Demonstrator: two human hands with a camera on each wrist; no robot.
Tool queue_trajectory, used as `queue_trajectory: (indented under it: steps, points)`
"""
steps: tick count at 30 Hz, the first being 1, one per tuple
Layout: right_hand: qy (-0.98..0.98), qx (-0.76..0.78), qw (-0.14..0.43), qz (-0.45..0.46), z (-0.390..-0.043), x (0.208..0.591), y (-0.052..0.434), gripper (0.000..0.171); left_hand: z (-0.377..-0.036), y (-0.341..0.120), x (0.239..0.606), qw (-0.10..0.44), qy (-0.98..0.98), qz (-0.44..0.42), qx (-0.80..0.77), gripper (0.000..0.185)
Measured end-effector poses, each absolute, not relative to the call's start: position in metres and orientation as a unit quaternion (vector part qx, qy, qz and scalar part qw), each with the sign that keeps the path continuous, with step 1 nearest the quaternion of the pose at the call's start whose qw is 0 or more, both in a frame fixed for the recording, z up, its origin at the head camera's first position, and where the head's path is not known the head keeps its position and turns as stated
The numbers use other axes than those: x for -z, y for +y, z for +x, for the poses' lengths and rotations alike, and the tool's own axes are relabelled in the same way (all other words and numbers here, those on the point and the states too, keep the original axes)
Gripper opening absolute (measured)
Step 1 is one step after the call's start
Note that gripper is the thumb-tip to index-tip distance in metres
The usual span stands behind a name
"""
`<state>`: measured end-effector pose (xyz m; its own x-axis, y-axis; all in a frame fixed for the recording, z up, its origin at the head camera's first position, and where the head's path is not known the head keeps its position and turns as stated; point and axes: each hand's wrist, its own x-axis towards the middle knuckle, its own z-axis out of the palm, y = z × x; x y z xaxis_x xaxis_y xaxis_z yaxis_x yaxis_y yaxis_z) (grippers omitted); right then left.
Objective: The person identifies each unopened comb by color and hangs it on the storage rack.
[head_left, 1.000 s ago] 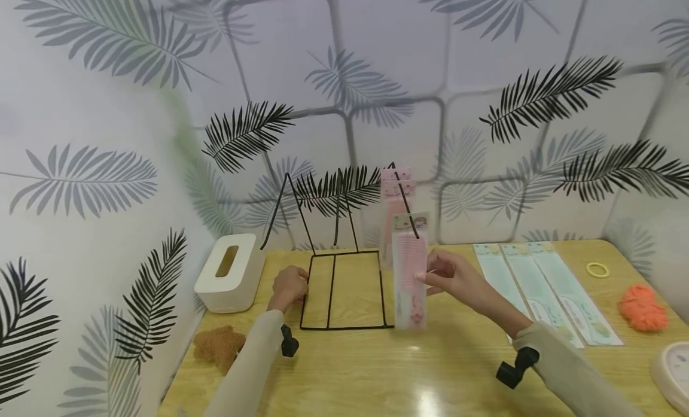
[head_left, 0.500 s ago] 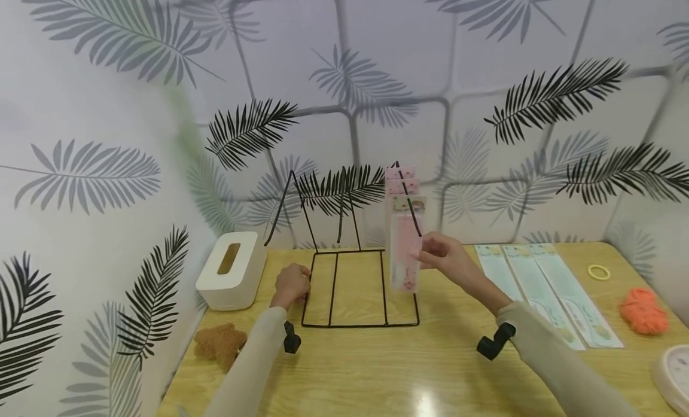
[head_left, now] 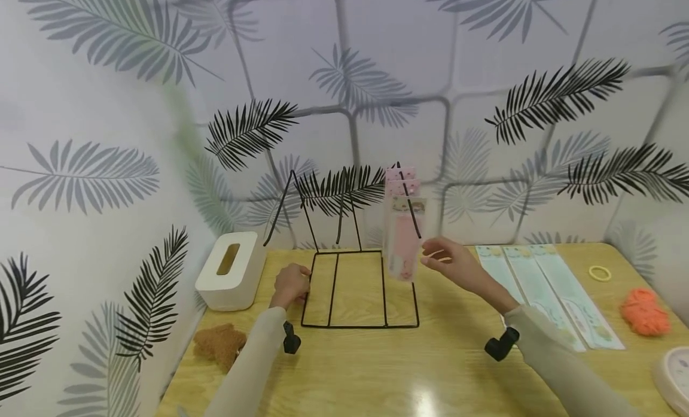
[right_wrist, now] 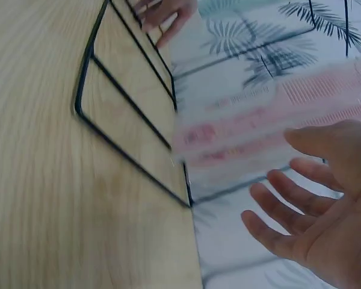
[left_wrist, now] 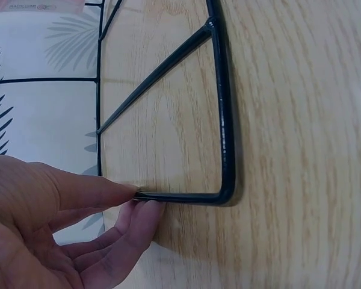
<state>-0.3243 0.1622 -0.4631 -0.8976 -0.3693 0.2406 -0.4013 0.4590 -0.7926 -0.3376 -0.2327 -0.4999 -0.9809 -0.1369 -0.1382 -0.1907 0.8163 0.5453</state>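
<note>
A black wire display rack (head_left: 357,326) stands on the table, with three arms slanting forward. My left hand (head_left: 291,283) pinches the left bar of its base; the left wrist view shows thumb and fingers on the bar (left_wrist: 186,197). Pink combs in clear packets (head_left: 405,240) hang one behind another on the right arm. Just right of the front packet is my right hand (head_left: 453,264), its fingers apart and loosely bent, holding nothing. In the right wrist view that hand (right_wrist: 328,205) spreads beside the packets (right_wrist: 240,135), which look slightly blurred.
Three pale green packets (head_left: 538,285) lie side by side at the right. Beyond them are a yellow ring (head_left: 600,273), an orange fluffy bundle (head_left: 645,312) and a pink-rimmed round object (head_left: 670,378). A white tissue box (head_left: 228,279) and brown fuzzy item (head_left: 219,345) lie left.
The right hand slid the front comb packet back along the right arm of the rack, then let go and moved slightly away. The left hand stays on the base bar.
</note>
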Motion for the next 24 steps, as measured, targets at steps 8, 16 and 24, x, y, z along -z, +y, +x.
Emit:
queue_trajectory:
  steps: [8,16,24]
  points:
    - [-0.904,-0.401,0.032,0.144,-0.327,0.457,0.217,0.035,-0.335,-0.232,0.500,0.041,0.951,-0.086,-0.293,0.045]
    - [-0.953,-0.294,-0.045,0.056,-0.321,0.467,0.260,0.048,-0.334,-0.233,0.501,0.043,0.950,-0.089,-0.295,0.045]
    - [-0.964,-0.250,-0.087,0.010,-0.320,0.494,0.285,0.077,-0.332,-0.232,0.499,0.041,0.942,-0.094,-0.318,0.045]
